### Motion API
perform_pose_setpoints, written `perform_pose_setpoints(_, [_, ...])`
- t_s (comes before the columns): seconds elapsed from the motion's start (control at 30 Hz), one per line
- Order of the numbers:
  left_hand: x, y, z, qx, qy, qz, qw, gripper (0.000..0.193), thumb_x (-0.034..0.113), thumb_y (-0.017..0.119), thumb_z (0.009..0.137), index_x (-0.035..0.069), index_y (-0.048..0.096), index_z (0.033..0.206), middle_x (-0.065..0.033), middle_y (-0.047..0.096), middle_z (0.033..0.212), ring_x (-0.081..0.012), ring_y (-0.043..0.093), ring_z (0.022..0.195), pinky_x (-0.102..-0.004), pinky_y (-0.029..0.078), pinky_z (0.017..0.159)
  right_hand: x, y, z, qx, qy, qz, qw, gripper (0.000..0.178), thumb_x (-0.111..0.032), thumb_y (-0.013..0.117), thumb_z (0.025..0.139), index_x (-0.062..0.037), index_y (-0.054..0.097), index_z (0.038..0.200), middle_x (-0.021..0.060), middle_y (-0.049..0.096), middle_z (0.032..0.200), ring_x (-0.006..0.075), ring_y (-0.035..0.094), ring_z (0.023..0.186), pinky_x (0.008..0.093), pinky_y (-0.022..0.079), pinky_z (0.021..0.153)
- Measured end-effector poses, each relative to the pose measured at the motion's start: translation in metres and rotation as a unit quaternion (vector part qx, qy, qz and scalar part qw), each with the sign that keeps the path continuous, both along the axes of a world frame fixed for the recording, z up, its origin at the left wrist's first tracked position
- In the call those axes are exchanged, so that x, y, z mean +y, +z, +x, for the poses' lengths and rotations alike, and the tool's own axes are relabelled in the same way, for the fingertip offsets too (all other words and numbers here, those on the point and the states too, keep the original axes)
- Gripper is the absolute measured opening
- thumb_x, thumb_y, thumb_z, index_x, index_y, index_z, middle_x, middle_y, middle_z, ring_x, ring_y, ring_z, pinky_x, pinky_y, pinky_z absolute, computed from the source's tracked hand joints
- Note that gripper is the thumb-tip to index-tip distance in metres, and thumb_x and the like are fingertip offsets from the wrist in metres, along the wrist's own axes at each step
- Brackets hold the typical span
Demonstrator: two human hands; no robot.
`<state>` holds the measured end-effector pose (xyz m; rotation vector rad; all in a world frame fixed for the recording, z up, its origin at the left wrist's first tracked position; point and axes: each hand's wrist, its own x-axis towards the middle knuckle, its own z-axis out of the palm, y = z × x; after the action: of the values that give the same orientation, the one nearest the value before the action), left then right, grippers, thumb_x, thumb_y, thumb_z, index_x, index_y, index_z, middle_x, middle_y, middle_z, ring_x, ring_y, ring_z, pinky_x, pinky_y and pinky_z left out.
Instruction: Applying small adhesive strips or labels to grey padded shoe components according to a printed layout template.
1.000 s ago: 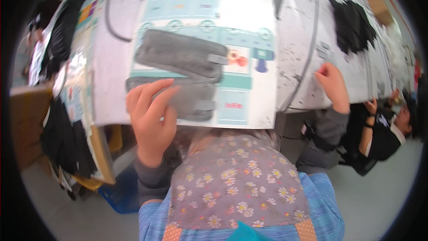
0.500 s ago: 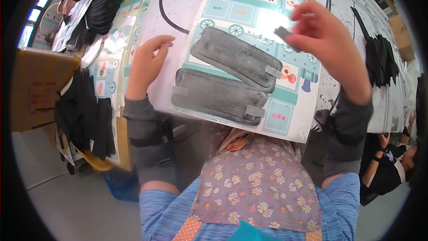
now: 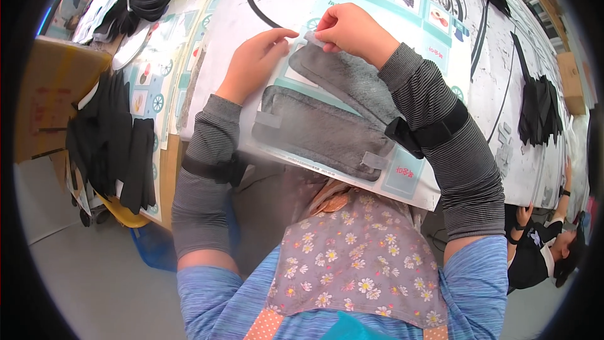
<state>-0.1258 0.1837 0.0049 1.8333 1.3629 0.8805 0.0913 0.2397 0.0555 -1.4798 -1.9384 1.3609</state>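
Two long dark-grey fuzzy pads lie on a printed picture board [image 3: 415, 192] in front of me. My right hand [image 3: 355, 30] pinches a small grey tab [image 3: 313, 38] at the far left end of the upper pad [image 3: 343, 79]. My left hand [image 3: 255, 60], fingers stretched out and holding nothing, reaches close to that same end. Nearer to me is the lower pad [image 3: 321, 133], which carries a grey tab at its left end and another at its right. My right forearm hides the right end of the upper pad.
On the left stand a cardboard box [image 3: 53, 104] and a side table with hanging black fabric strips [image 3: 141, 164]. A bundle of black strips [image 3: 540, 110] and small grey pieces [image 3: 503, 135] lie on the right of the table. Another person [image 3: 541, 245] is at the far right.
My right hand has swung left from above the board's right side to the upper pad's left end, bringing the grey tab. My left hand has moved right, toward the same spot.
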Motion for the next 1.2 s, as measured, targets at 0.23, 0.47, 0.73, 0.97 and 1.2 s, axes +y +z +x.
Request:
perform_pose_setpoints(0.23, [0.0,0.0,-0.002,0.066,-0.042,0.096,0.992,0.03,0.007,0.052,0.097,0.007,0.07,0.121,-0.0063,0.066,0.095,-0.0161,0.062,0.088,-0.0279,0.049,0.083,0.004,-0.005,-0.01,-0.063,0.028,0.02,0.997,0.012,-0.009,0.07,0.089,0.0022,0.067,0.091,0.006,0.068,0.083,0.0103,0.066,0.067,0.0242,0.056,0.063])
perform_pose_setpoints(0.47, [0.001,-0.002,0.0,0.099,-0.044,0.133,0.985,0.029,0.012,0.053,0.095,0.012,0.073,0.116,-0.0097,0.068,0.099,-0.028,0.065,0.092,-0.0376,0.052,0.084,0.006,-0.005,-0.011,-0.073,0.034,0.026,0.996,0.01,-0.007,0.07,0.086,0.0023,0.066,0.086,0.0052,0.067,0.078,0.0103,0.066,0.066,0.0244,0.056,0.062])
perform_pose_setpoints(0.73, [0.0,-0.003,0.001,0.143,-0.056,0.174,0.973,0.031,0.009,0.053,0.092,0.014,0.074,0.115,-0.0086,0.064,0.091,-0.0273,0.064,0.089,-0.0392,0.052,0.082,0.007,-0.011,-0.013,-0.103,0.054,0.072,0.991,0.01,-0.007,0.071,0.085,0.0015,0.066,0.083,0.0059,0.067,0.074,0.0113,0.066,0.063,0.0257,0.055,0.059])
perform_pose_setpoints(0.97, [0.002,-0.003,0.003,0.159,-0.059,0.198,0.965,0.03,0.008,0.052,0.091,0.013,0.073,0.112,-0.0085,0.063,0.091,-0.0276,0.063,0.09,-0.0406,0.051,0.083,0.011,-0.017,-0.013,-0.134,0.06,0.09,0.985,0.011,-0.008,0.073,0.083,0.0008,0.066,0.083,0.006,0.067,0.071,0.0108,0.065,0.061,0.0266,0.053,0.057])
perform_pose_setpoints(1.2, [0.002,-0.002,0.003,0.175,-0.055,0.202,0.962,0.029,0.008,0.051,0.091,0.011,0.072,0.111,-0.0087,0.063,0.091,-0.028,0.063,0.09,-0.0411,0.051,0.083,0.007,-0.025,-0.014,-0.217,0.056,0.219,0.949,0.022,-0.015,0.077,0.078,-0.0034,0.059,0.084,0.0107,0.064,0.078,0.0236,0.064,0.074,0.0353,0.053,0.066])
